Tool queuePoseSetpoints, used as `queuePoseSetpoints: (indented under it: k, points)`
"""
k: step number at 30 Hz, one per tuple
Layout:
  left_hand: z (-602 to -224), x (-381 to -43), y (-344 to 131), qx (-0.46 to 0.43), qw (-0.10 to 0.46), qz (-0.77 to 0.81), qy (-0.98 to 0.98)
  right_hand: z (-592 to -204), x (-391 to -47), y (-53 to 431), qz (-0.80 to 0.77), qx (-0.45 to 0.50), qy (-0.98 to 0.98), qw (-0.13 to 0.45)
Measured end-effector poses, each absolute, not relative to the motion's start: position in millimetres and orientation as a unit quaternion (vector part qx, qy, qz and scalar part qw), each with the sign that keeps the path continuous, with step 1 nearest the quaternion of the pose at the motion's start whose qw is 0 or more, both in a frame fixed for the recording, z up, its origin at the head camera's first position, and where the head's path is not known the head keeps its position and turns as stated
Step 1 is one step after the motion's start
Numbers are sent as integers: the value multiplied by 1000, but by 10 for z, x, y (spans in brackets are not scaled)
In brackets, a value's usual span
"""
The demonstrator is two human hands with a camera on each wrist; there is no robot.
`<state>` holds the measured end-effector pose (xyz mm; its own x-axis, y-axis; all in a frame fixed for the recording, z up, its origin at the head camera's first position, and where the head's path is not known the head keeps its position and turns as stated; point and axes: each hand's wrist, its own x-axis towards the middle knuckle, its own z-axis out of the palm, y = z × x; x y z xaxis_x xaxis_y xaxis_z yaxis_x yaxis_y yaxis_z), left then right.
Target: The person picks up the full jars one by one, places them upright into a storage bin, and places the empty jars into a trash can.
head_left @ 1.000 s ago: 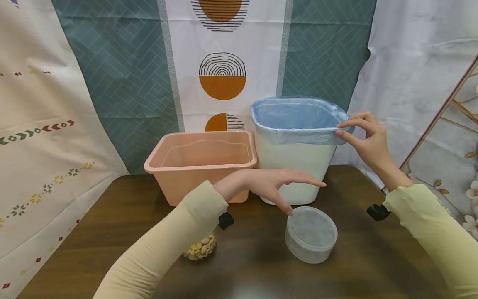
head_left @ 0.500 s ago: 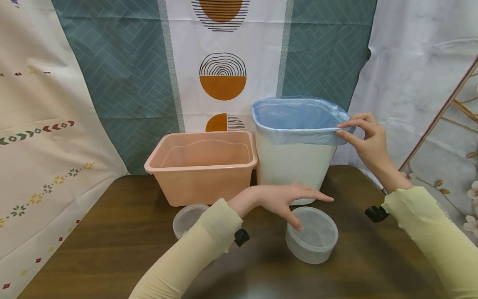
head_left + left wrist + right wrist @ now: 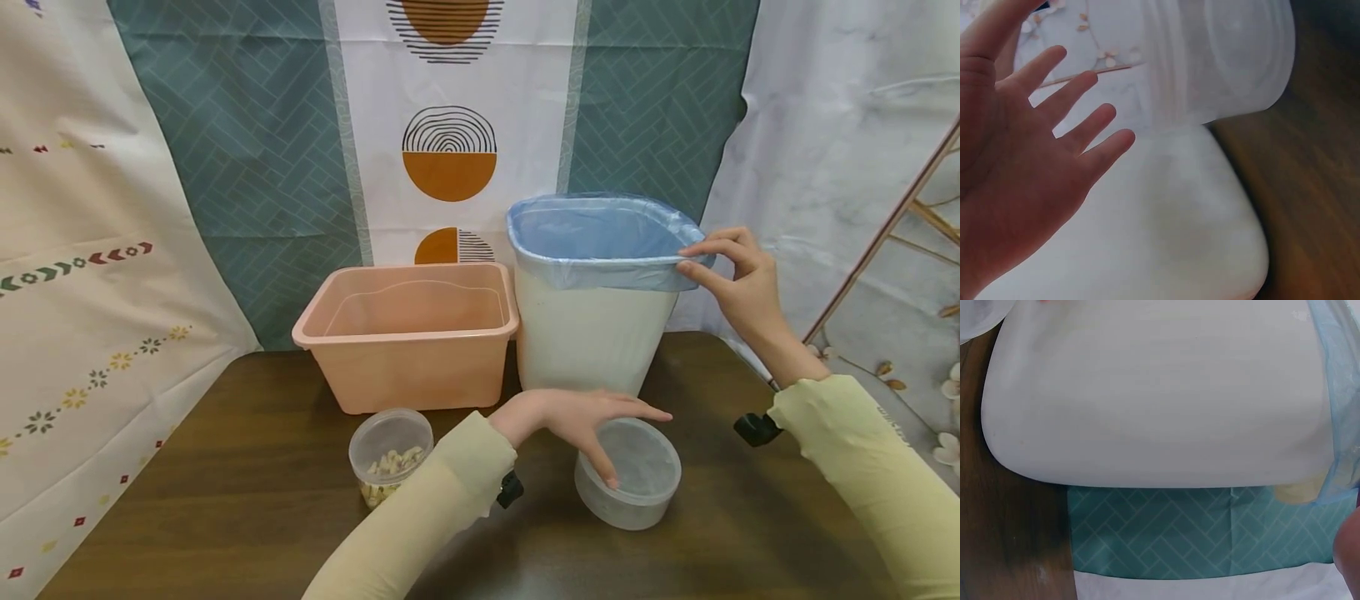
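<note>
Here's the left hand (image 3: 588,417), wide above the dark wooden table (image 3: 187,500), fingers spread and thumb pointing down over the round translucent container (image 3: 637,500). Nothing is in its grip! From the left wrist, the four fingers fan out with gaps between them, and the fingertips are short of the container's wall. Whether the thumb brushes it, I can't tell from here.

That container sits upright on the table, just in front of the white trash bin (image 3: 592,350). And up at the bin, there's the right hand (image 3: 742,275), narrow, thumb below and fingertips above, pinching the near right edge of the blue bin liner (image 3: 600,233) where it folds over the rim. Whether the rim itself is caught in that pinch, I can't say; the right wrist view gives only a sliver of the hand at its edge.

Over to the left, the peach plastic tub (image 3: 405,375) stands right beside the bin. In front of it, a clear jar (image 3: 390,433) holds small pale pieces (image 3: 396,461), nut-like but too small to name, and the left sleeve (image 3: 420,517), pale yellow, crosses before its lower right side. Behind everything hangs the curtain (image 3: 450,108), teal panels flanking a white strip with orange and black half-circles.
</note>
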<state>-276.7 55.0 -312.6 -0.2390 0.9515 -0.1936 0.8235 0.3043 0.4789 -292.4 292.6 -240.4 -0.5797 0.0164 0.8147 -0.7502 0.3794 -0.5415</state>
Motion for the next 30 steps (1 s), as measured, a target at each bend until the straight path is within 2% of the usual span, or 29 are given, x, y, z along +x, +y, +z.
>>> queuePoseSetpoints:
  k: [10, 19, 30]
  points:
    - [-3294, -2766, 680, 553, 233, 85, 796, -2485, -3056, 3033, 499, 242, -738, 384]
    - [-3213, -2762, 802, 540, 221, -22, 812, -2431, -2956, 2962, 496, 261, -730, 390]
    - [-3214, -2697, 883, 512, 209, -81, 829, -2388, -2880, 2894, 506, 254, -731, 381]
